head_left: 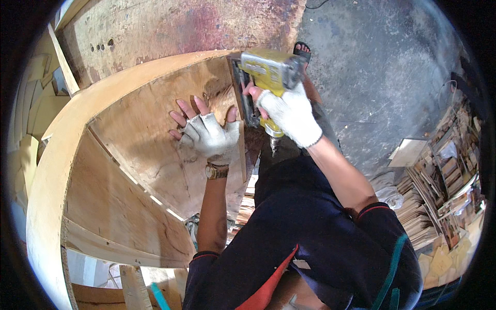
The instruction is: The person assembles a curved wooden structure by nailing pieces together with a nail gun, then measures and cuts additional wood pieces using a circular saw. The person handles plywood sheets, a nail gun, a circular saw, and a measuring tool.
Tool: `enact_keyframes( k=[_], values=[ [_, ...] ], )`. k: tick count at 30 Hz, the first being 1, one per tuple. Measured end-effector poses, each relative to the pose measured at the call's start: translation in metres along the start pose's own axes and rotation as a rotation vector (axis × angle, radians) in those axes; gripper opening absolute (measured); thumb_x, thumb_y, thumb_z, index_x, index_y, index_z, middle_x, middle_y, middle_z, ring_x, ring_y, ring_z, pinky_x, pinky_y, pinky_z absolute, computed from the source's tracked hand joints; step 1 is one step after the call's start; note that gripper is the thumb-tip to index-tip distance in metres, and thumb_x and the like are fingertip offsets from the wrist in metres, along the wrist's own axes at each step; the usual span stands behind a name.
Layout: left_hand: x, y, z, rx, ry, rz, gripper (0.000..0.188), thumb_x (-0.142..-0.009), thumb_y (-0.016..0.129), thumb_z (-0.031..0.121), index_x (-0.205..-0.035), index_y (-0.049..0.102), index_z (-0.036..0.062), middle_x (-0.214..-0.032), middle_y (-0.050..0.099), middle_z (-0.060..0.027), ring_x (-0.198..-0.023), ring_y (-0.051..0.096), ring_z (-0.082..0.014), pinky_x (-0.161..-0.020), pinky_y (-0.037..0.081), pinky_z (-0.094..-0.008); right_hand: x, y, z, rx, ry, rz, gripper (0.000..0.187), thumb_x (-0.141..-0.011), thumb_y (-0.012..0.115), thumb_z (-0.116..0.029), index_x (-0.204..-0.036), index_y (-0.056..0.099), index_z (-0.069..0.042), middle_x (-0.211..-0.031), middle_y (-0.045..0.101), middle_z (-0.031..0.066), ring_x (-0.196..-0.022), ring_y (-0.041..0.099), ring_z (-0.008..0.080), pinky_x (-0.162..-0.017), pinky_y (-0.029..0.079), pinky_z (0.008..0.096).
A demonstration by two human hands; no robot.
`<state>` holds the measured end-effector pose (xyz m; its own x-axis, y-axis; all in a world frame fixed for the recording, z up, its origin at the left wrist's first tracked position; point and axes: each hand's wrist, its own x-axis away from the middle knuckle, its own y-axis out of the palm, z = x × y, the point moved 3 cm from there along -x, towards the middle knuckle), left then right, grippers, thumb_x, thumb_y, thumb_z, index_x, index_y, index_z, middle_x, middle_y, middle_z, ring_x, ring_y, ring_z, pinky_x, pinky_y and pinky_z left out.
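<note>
"Grey concrete floor (356,72). Grip?"

"Right hand (293,115): gloved, closed round yellow nail gun (271,71), at the far right edge of curved wooden piece (150,124). Left hand (211,137): gloved, spread on that piece."

"Beyond?"

"Wood offcuts (419,202), piled, right."

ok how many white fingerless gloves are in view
2: one white fingerless glove on the left grip, spread over the plywood panel; another on the right grip, around the yellow nail gun.
</note>
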<state>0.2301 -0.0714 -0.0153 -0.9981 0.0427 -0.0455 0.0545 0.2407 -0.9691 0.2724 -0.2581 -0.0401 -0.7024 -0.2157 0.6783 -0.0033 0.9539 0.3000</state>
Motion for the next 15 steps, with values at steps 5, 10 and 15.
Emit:
enact_keyframes(
  k=[5,10,15],
  values=[
    [0.003,-0.007,-0.006,0.205,0.046,0.005,0.074,-0.101,0.043,0.049,-0.155,0.033,-0.001,-0.163,0.028,-0.0258,-0.151,0.024,-0.0472,-0.117,0.007,-0.0702,0.006,0.003,0.008,-0.035,-0.001,0.005,0.02,-0.095,0.072,-0.024,-0.104,0.071,-0.006,-0.065,0.06,-0.0032,-0.054,0.051,0.0058,-0.052,0.042,0.0249],
    [0.003,-0.011,-0.011,0.412,0.131,0.122,0.065,-0.106,0.031,0.04,-0.155,0.031,-0.0023,-0.16,0.033,-0.0268,-0.149,0.031,-0.0445,-0.119,0.006,-0.068,0.021,0.007,0.037,-0.001,0.063,0.002,0.02,-0.095,0.073,-0.025,-0.104,0.072,-0.007,-0.064,0.06,-0.0041,-0.054,0.051,0.0049,-0.051,0.041,0.0247],
    [0.006,-0.011,-0.012,0.476,0.132,0.158,0.065,-0.106,0.029,0.039,-0.149,0.037,-0.0079,-0.158,0.036,-0.0273,-0.148,0.032,-0.0458,-0.119,0.005,-0.0695,0.031,0.012,0.071,-0.058,-0.141,0.017,0.019,-0.096,0.073,-0.024,-0.104,0.071,-0.006,-0.068,0.062,-0.0034,-0.054,0.051,0.0045,-0.049,0.04,0.024]
  ],
)
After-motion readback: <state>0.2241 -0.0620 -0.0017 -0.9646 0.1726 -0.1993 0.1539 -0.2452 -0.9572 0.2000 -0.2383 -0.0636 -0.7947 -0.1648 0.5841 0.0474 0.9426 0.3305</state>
